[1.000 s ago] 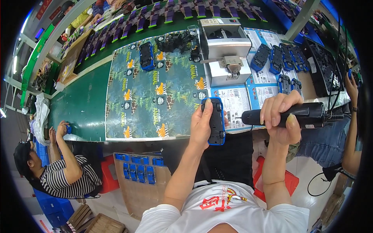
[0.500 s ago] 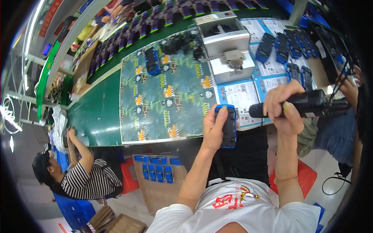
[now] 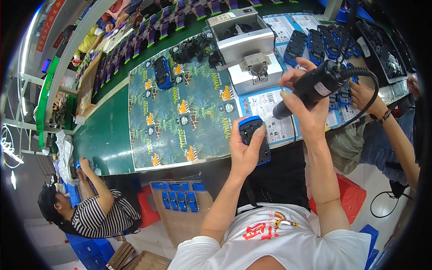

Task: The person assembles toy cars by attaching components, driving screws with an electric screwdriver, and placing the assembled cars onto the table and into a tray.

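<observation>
My left hand (image 3: 244, 154) is closed around a blue toy car (image 3: 253, 130), its black underside facing up and my thumb lying across it. A black electric screwdriver (image 3: 317, 85) is gripped in my right hand (image 3: 311, 114), tilted with its lower end pointing down and left. That end is a short way up and right of the car, apart from it. Beyond both hands stands a silver screw feeder (image 3: 253, 74). Another blue car (image 3: 162, 73) lies underside up on the patterned sheet (image 3: 180, 112), next to a pile of small black parts (image 3: 191, 51).
Several blue-and-black cars (image 3: 295, 47) lie at the back right; a co-worker's hand (image 3: 366, 96) reaches among them. A black tray (image 3: 381, 51) sits beyond. The screwdriver's cable (image 3: 375, 85) loops to the right. At left sits a person in stripes (image 3: 105, 209). A board with cars (image 3: 182, 220) stands below the bench.
The screwdriver has swung from nearly level to a downward slant, its end moving left. My left hand tilted the car slightly. A co-worker's arm has reached in from the right.
</observation>
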`<state>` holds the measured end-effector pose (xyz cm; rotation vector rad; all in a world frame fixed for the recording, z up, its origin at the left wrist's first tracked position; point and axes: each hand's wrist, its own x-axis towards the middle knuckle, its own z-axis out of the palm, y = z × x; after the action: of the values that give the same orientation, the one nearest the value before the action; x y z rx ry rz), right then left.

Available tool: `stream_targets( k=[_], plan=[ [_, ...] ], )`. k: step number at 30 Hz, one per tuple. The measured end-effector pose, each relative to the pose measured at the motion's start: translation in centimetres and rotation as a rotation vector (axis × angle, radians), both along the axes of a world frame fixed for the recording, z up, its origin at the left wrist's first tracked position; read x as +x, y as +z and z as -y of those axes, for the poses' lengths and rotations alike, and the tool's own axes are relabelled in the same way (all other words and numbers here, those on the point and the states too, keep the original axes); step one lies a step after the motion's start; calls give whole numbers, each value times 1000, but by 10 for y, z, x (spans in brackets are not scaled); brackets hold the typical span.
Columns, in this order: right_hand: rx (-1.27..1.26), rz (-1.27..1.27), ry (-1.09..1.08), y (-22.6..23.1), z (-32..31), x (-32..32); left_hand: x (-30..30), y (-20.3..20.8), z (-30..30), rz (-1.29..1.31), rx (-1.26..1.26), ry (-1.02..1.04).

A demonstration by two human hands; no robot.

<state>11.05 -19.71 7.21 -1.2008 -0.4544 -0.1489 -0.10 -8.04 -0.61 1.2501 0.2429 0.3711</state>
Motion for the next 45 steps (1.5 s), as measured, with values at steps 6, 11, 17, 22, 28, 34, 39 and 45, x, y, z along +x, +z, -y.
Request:
stream_targets(
  k=[6, 11, 17, 22, 28, 34, 39, 45],
  plan=[
    [-154, 256, -509, -53, 29, -54, 0, 8, 10, 32, 145, 124],
    [-552, 260, -199, -31, -2, -77, 1, 11, 15, -2, 143, 228],
    [-624, 193, -176, -33, -16, -72, 2, 10, 20, 101, 369, 289],
    [-589, 160, -168, -31, -17, -74, 2, 6, 20, 167, 335, 292],
    [-642, 430, -181, -21, -7, -65, -2, 6, 17, 138, 345, 260],
    [-591, 354, 47, -24, 7, -78, -31, -2, 13, 57, 369, 133],
    [-618, 157, 211, -61, 21, -109, -87, -27, 22, -188, 152, -4],
    [-612, -395, 379, -122, 38, -141, -116, -97, 38, -381, 88, -86]
  ],
)
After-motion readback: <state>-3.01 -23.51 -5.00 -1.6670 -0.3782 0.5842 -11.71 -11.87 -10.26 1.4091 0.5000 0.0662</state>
